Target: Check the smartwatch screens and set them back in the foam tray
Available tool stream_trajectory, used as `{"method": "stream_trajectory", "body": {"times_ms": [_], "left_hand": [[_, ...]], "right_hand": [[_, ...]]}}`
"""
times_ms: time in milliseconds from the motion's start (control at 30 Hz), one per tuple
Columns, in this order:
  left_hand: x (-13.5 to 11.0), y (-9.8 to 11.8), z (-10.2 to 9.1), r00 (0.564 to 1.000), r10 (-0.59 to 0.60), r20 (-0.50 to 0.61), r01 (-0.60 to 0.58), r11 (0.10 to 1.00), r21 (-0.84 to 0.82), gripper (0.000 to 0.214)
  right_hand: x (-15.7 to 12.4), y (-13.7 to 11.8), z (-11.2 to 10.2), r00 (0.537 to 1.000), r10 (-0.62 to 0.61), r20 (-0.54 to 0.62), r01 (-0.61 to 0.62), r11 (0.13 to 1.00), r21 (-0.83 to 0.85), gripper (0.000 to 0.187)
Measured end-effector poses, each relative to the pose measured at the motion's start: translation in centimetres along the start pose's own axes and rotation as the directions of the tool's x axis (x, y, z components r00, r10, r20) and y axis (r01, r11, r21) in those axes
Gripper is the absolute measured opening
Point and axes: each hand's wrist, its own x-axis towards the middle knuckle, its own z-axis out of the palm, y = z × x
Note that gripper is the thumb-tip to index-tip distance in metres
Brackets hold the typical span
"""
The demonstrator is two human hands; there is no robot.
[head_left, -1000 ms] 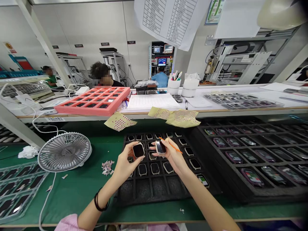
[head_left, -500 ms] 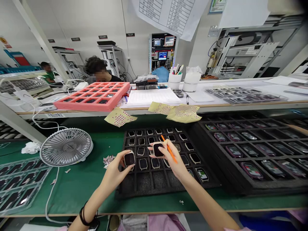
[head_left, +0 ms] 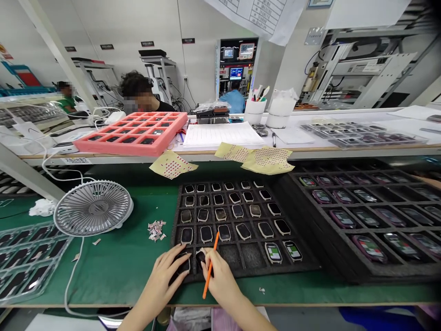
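My left hand (head_left: 161, 279) curves over a watch (head_left: 183, 264) in the black tray's (head_left: 251, 255) near row, grip unclear; my right hand (head_left: 221, 278) pinches an orange stick (head_left: 211, 271) beside the next watch (head_left: 200, 258). A fan (head_left: 93, 208) stands left of the tray.

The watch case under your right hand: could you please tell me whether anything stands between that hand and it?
Nothing visible: the fingertips of the right hand rest on the watch case, with the orange stick held alongside it.
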Motion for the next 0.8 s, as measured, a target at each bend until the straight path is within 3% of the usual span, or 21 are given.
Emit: {"method": "stream_trajectory", "body": {"times_ms": [133, 233, 300, 433, 533, 600, 700, 800], "left_hand": [[0.5, 0.2, -0.3, 1.000, 0.016, -0.019, -0.016, 1.000, 0.007, 0.025], [1.9, 0.8, -0.5, 0.998, 0.007, -0.061, -0.008, 1.000, -0.015, 0.024], [3.0, 1.5, -0.3, 0.999, 0.020, -0.043, -0.021, 1.000, -0.020, 0.024], [5.3, 2.4, 0.1, 0.988, 0.139, 0.066, -0.140, 0.990, 0.011, 0.024], [6.9, 2.9, -0.2, 0.959, 0.251, 0.128, -0.261, 0.963, 0.062, 0.023], [8.0, 3.7, -0.4, 0.942, 0.299, 0.154, -0.315, 0.945, 0.094, 0.022], [9.6, 6.5, -0.2, 0.907, 0.376, 0.191, -0.393, 0.918, 0.059, 0.019], [11.3, 10.2, 1.4, 0.841, 0.491, 0.228, -0.491, 0.869, -0.060, 0.020]], "right_hand": [[-0.6, -0.5, -1.0, 1.000, -0.030, -0.009, 0.029, 0.997, -0.067, 0.015], [-1.1, -0.9, -3.2, 0.994, -0.064, -0.090, 0.052, 0.990, -0.128, 0.013], [-1.4, -0.5, -5.6, 0.978, -0.071, -0.196, 0.030, 0.978, -0.205, 0.016], [-2.3, 2.1, -12.0, 0.904, -0.093, -0.418, -0.107, 0.896, -0.432, 0.014], [-3.4, 5.0, -16.4, 0.895, -0.109, -0.432, -0.198, 0.770, -0.606, 0.027], [-4.0, 6.7, -18.2, 0.903, -0.102, -0.418, -0.237, 0.694, -0.680, 0.035], [-4.3, 8.3, -19.2, 0.907, -0.116, -0.405, -0.260, 0.604, -0.754, 0.042], [-3.9, 8.7, -18.8, 0.911, -0.133, -0.390, -0.259, 0.550, -0.794, 0.044]]}}
